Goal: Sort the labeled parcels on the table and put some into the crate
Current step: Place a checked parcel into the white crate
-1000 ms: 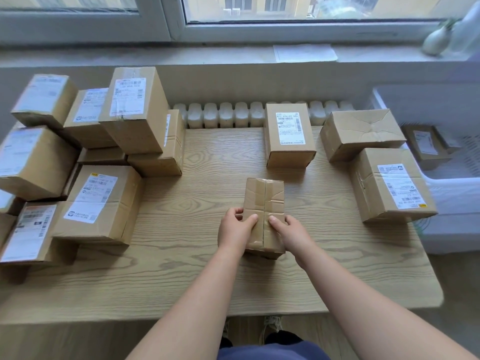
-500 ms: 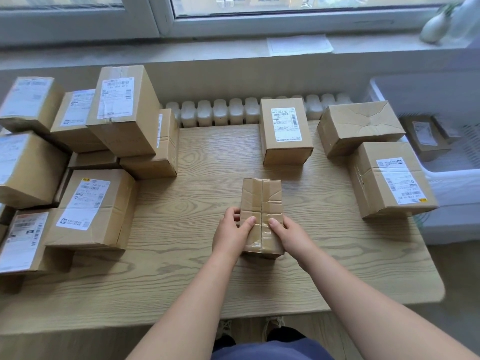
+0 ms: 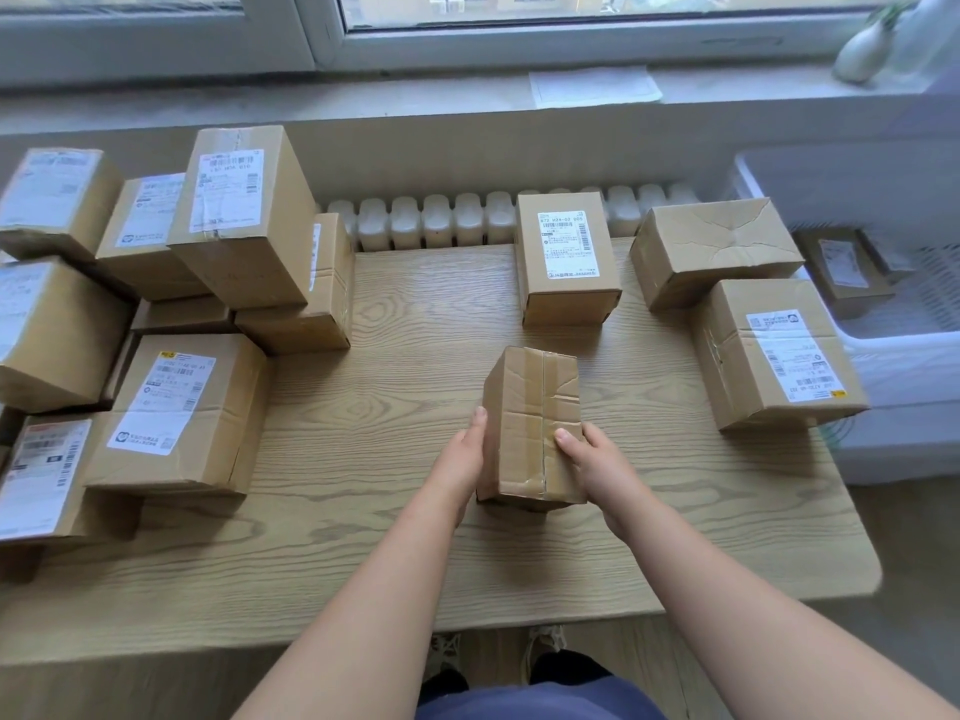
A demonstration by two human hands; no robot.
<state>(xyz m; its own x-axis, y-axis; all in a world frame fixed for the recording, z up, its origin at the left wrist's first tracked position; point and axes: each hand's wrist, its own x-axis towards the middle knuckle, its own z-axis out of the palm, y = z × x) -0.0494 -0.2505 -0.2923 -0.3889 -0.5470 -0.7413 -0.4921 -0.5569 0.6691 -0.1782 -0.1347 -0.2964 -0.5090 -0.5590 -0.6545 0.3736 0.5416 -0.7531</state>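
Note:
A small unlabeled-side parcel, brown and taped, is in the middle of the wooden table. My left hand holds its left side, thumb along the edge, fingers hidden behind it. My right hand grips its right near corner with the thumb on top. Labeled parcels stand behind it and to the right, beside an unlabeled-top one. The white crate stands off the table's right edge with a parcel inside.
A pile of several labeled parcels fills the table's left side, stacked two high at the back. A white radiator runs behind the table below the windowsill. The table's front edge is near my body.
My left thumb has slid off the parcel's top onto its left edge. The parcel stays in the same place between my hands, and the view has shifted slightly.

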